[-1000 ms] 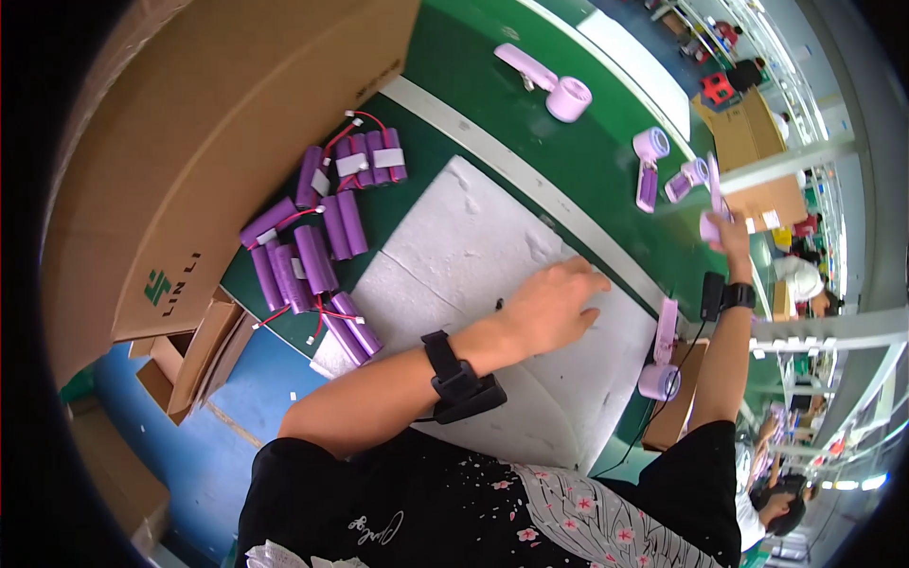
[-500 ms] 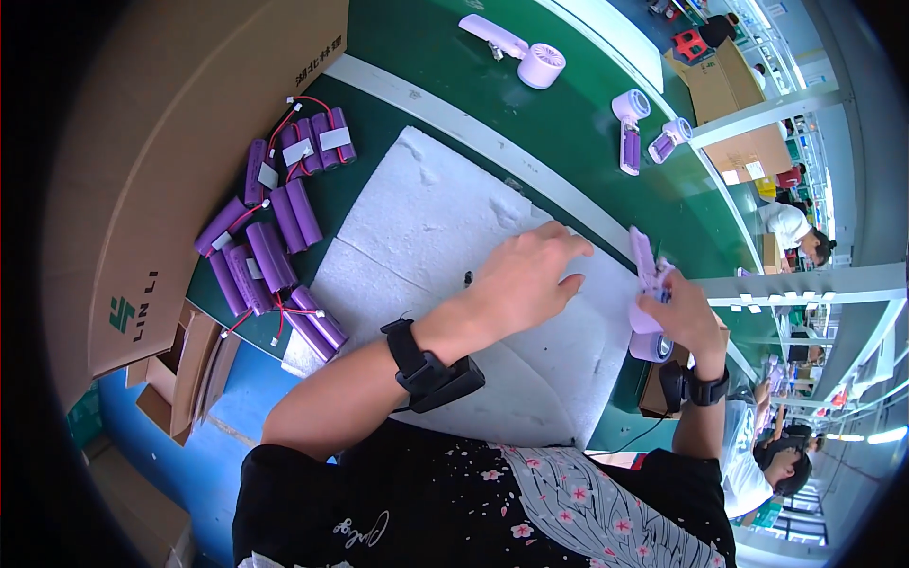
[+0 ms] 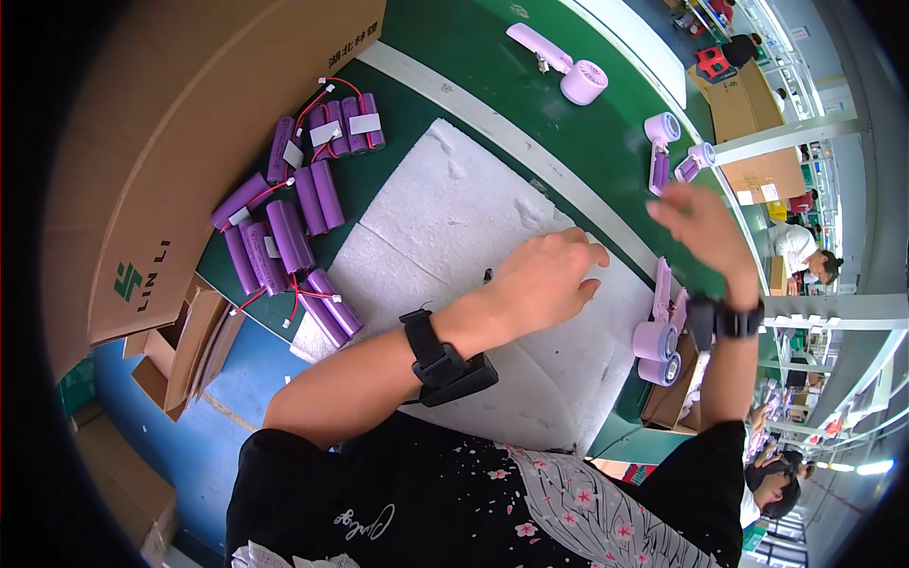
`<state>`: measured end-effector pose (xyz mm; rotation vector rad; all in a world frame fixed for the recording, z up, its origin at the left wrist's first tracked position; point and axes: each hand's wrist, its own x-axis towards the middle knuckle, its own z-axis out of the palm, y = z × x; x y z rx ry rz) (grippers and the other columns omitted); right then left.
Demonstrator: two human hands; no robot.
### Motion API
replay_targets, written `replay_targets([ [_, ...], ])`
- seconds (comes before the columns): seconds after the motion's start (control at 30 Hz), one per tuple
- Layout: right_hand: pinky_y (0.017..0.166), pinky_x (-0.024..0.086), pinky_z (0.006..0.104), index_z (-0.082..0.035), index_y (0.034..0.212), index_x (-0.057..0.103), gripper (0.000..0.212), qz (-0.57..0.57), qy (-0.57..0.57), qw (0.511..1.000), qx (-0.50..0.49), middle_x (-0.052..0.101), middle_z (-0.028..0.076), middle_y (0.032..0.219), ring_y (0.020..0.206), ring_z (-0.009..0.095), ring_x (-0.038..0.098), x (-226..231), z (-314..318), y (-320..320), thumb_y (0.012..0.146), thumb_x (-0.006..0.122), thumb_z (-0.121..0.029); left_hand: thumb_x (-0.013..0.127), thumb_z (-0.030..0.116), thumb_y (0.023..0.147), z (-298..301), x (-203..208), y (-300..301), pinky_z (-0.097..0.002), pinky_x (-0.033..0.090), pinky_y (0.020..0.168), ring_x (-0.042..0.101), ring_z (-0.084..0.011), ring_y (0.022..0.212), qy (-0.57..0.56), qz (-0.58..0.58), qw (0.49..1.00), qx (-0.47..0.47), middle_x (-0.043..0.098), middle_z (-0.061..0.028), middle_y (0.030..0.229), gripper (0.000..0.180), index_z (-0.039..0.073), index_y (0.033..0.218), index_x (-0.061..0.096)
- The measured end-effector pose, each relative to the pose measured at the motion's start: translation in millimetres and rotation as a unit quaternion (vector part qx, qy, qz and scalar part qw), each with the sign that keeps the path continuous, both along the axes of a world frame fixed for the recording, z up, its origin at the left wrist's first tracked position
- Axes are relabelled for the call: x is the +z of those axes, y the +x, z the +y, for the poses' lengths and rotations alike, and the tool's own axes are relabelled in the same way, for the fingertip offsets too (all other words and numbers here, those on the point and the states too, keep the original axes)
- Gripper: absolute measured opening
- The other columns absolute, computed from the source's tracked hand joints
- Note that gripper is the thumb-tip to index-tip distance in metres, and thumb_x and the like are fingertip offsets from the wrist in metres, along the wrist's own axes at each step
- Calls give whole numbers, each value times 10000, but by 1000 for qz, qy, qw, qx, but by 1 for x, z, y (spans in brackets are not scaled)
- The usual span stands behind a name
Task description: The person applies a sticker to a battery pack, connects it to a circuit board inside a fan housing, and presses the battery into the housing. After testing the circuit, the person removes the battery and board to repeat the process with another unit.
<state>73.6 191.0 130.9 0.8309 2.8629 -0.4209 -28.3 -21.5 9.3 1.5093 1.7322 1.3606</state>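
Note:
My left hand (image 3: 561, 276) is over the white foam sheet (image 3: 417, 208), its fingers loosely bent, thumb apart, with nothing in it. A small black bit (image 3: 488, 275) lies on the foam beside that wrist. My right hand (image 3: 705, 227) is raised and stretched forward, open and empty, its fingertips just short of a lilac handheld fan (image 3: 660, 156) with purple cells showing in its handle. A similar fan (image 3: 699, 159) lies beside it. Nearer me, by the foam's right edge, are two lilac fan heads; one fan (image 3: 655, 339) has its handle pointing away.
Several purple battery packs (image 3: 289, 237) with red leads lie left of the foam. A large cardboard box (image 3: 189, 142) stands at the left. Another lilac fan (image 3: 582, 81) lies on the green table (image 3: 454, 38) at the far side. A small carton (image 3: 668, 407) is at right. Other people sit farther right.
My right hand has let go of the lilac fan at the foam's right edge and moved away from me toward the farther fans. My left hand keeps its pose; the view has shifted slightly.

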Motion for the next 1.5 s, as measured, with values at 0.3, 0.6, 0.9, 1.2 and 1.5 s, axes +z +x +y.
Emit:
replay_targets([
  [0.3, 944, 487, 432, -44, 1326, 502, 715, 163, 82, 983, 36, 630, 248, 1194, 1081, 383, 632, -110, 123, -147, 772, 773, -407, 675, 118, 832, 8, 8, 2, -444, 542, 784, 667, -350, 886, -35, 11, 999, -15, 654, -130, 998, 174, 74, 998, 699],
  [0.6, 855, 512, 312, -48, 1359, 421, 654, 259, -28, 964, 53, 620, 135, 1115, 1003, 203, 624, -5, 57, -85, 809, 763, -132, 692, 106, 805, 8, 13, 4, -433, 514, 865, 589, -348, 1054, 76, -3, 988, 131, 562, -150, 1131, 272, 73, 1069, 638],
  [0.9, 705, 508, 286, 20, 1100, 606, 316, -20, -176, 984, -5, 645, 97, 887, 801, 132, 615, 19, -18, 0, 826, 656, -130, 736, 210, 763, 3, 29, 2, -476, 512, 763, 644, -389, 889, 77, -64, 993, -66, 633, -201, 951, 414, 39, 1102, 571],
  [1.2, 545, 439, 347, 54, 873, 658, 346, -126, 34, 991, -22, 554, 199, 598, 555, 275, 584, -19, -67, 5, 848, 697, -289, 662, 89, 707, 13, 8, 6, -484, 502, 681, 646, -413, 805, 2, -13, 988, -155, 672, -219, 894, 278, -4, 965, 616],
  [1.5, 605, 492, 335, 18, 885, 637, 260, -3, -109, 946, 306, 638, 123, 789, 675, 248, 636, 9, -174, -86, 830, 735, -216, 623, 51, 672, -5, -5, 1, -461, 523, 682, 673, -393, 822, -20, 32, 978, -204, 690, -199, 810, 202, 9, 858, 691],
])
